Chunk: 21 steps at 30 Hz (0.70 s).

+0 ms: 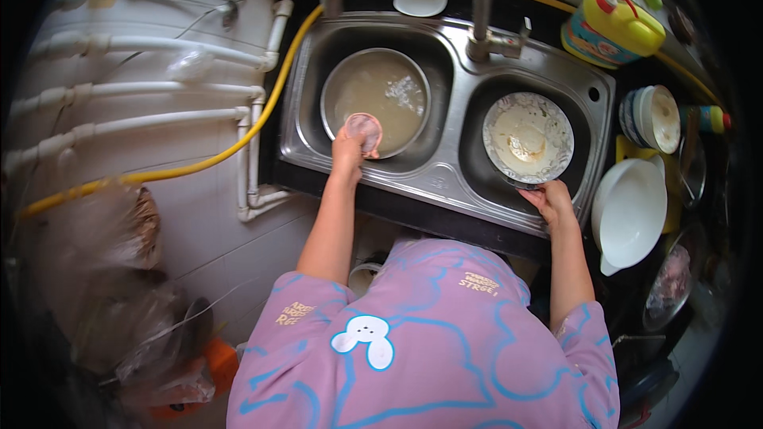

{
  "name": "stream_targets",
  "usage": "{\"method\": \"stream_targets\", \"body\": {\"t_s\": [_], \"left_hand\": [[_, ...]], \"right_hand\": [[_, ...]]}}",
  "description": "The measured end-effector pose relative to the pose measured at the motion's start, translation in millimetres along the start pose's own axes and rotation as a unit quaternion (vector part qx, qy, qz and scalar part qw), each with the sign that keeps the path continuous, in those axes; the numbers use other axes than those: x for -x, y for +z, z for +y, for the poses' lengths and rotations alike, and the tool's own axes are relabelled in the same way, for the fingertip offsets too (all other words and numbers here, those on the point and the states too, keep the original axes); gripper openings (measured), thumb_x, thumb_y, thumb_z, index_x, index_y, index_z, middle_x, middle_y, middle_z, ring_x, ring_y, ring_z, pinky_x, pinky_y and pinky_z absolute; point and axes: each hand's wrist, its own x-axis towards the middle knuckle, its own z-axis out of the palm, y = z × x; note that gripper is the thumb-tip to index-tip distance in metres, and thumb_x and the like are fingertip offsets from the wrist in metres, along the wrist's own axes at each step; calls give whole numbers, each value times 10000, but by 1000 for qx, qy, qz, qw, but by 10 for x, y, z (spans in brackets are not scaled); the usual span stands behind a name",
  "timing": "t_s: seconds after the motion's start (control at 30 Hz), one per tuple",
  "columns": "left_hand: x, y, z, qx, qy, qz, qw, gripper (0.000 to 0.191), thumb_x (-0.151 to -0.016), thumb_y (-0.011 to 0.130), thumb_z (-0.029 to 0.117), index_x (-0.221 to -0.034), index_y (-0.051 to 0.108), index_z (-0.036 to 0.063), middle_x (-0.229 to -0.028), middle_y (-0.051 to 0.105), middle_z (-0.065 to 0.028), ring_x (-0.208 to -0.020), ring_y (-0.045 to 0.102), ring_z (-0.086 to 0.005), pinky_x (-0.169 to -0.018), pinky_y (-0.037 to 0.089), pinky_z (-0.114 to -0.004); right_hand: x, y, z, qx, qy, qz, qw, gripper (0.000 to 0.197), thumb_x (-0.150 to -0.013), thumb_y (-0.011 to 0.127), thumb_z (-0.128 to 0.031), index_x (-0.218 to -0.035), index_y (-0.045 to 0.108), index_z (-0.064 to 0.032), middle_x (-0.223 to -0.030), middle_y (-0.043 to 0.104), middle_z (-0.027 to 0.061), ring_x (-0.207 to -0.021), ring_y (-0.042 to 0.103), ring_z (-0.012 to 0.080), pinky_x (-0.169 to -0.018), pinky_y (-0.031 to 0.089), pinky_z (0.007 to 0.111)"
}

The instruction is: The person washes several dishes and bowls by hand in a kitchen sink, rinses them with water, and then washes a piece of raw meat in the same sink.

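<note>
My left hand (349,154) grips a small round pink-rimmed item (363,126) with a pale centre; its exact kind is unclear. It is over the near edge of a round metal basin (326,80) of cloudy water in the left sink bowl (440,65). In the right sink bowl (477,95), a patterned ceramic dish (528,131) is tilted, with food residue and a brownish stain inside. My right hand (551,201) holds that dish by its near rim, with some fingers hidden beneath it.
A curved faucet (486,6) arches over the sink. Behind runs a yellow hose (298,42), near a white dish (420,0). To the right stand a yellow detergent jug (614,27), stacked bowls (658,119) and a white handled dish (632,214). White pipes (179,89) line the left wall.
</note>
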Motion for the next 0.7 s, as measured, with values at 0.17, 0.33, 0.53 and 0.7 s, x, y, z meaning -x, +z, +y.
{"method": "stream_targets", "body": {"t_s": [0.17,0.33,0.53,0.7], "left_hand": [[108,51,282,-78,102,91,988,280,-853,476,-100,-1075,631,-27,-1037,671,-128,-833,679,-210,-689,558,-297],[-88,-98,1245,-461,599,247,607,295,-780,581,-91,-1001,701,63,-1093,668,-132,-1112,616,-318,-980,480,-440],[-680,-749,2152,-722,538,283,329,295,-867,512,103,-1132,632,56,-1207,617,-90,-1273,491,-255,-1145,283,-463],[-837,-960,2037,-829,478,158,242,252,-835,522,128,-1043,649,62,-1109,642,-95,-1243,510,-220,-1149,290,-388]], "right_hand": [[-297,49,78,3,18,-15,1000,355,-884,446,50,-1227,470,138,-1140,595,289,-973,664,363,-836,594,426],[-352,113,181,-23,30,-10,999,316,-922,392,19,-1207,481,122,-1129,605,264,-948,672,362,-833,597,431],[-350,120,190,-4,28,-4,1000,318,-904,419,30,-1200,490,120,-1124,611,252,-939,675,358,-806,606,413],[-306,47,173,21,26,11,999,335,-889,448,23,-1205,495,125,-1087,626,251,-898,683,333,-767,611,366]]}}
